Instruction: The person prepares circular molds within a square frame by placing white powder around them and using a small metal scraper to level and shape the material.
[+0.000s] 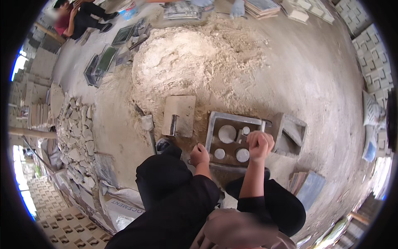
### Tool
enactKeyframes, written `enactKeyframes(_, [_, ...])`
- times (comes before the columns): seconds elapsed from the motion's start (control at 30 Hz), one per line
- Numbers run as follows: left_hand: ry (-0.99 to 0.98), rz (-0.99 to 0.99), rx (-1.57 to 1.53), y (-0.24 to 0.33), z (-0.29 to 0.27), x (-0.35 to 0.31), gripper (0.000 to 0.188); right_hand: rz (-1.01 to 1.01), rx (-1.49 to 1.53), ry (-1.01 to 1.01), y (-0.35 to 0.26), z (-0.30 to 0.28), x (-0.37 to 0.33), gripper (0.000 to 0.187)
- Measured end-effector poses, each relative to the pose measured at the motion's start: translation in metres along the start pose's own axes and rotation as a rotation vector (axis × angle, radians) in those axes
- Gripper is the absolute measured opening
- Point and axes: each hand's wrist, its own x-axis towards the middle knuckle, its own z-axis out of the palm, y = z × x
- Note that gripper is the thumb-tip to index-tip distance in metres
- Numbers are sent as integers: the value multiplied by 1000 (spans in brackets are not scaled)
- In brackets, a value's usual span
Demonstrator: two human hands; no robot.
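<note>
A square grey metal mould lies on the ground in front of my knees. Inside it are round pale discs, one large and two small. My left hand has its fingers curled and rests at the mould's near left corner. My right hand is a closed fist over the mould's right half, gripping a small grey piece that sticks out toward the discs. My black-clad knees fill the lower middle of the view.
A flat plastering float lies left of the mould, against a large mound of sandy mix. An open grey box form lies to the right, with stacked tiles nearby. Broken stone pieces lie left. Another person sits far back left.
</note>
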Motion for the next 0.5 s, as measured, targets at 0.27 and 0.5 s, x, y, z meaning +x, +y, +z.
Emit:
enactKeyframes(0.27, [11, 9, 29, -3, 1, 4, 33, 2, -263, -85, 14, 17, 16, 39])
enactKeyframes(0.5, [-60, -23, -33, 3, -4, 2, 34, -20, -90, -96, 21, 17, 24, 38])
